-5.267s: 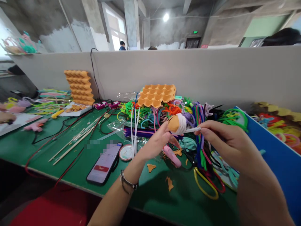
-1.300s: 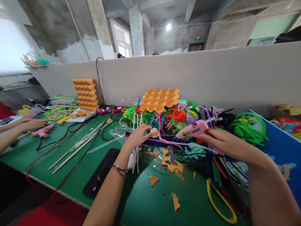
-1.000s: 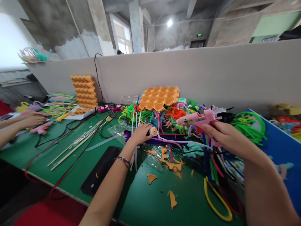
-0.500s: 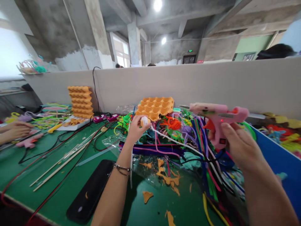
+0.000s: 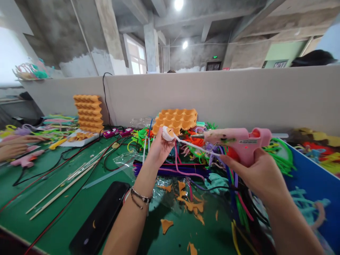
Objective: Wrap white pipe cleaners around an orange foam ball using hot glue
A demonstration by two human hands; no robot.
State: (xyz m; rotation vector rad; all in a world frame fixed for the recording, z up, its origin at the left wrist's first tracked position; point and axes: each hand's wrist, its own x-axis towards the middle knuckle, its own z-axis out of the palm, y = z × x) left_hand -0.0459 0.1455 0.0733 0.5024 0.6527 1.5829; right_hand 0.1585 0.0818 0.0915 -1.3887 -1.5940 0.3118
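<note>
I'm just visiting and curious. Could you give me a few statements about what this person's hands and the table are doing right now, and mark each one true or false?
1. The right hand holds a pink glue gun. True.
2. The left hand lies flat on the green table. False: it is raised and grips a small white ball with a white strand trailing from it.
3. The glue gun's nozzle points toward the ball. True.
4. The phone shows a lit screen. False: its screen is dark.
5. An orange egg tray sits on the pile of pipe cleaners behind the hands. True.
</note>
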